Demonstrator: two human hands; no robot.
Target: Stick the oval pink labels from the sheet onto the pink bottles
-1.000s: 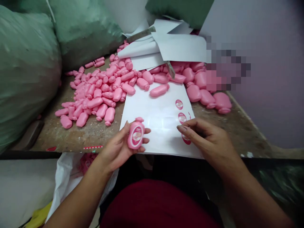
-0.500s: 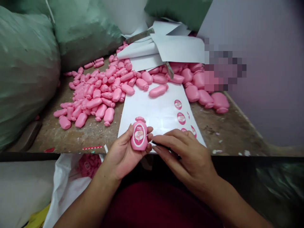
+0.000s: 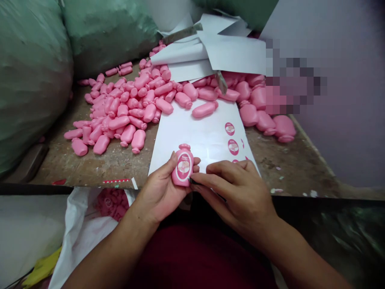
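My left hand (image 3: 164,188) is wrapped round a small pink plastic bottle (image 3: 183,166), its neck pointing away from me. An oval label with a pink centre and white rim lies on the bottle's front. My right hand (image 3: 240,192) pinches a thin dark tool (image 3: 191,181), mostly hidden by the fingers. The tool's tip is at the bottle's lower right side. Under both hands lies a white sticker sheet (image 3: 180,132), with several round pink stickers (image 3: 233,147) near its right edge.
A heap of pink bottles (image 3: 120,108) covers the table's left and back. Loose white sheets (image 3: 237,52) lie over some of them. Green sacks (image 3: 111,36) stand behind. Below the table edge, a white bag (image 3: 75,220) holds pink bottles. A wall rises at right.
The tool in my right hand has come up against the bottle's lower right side. The view has shifted slightly. My left hand keeps its hold on the bottle.
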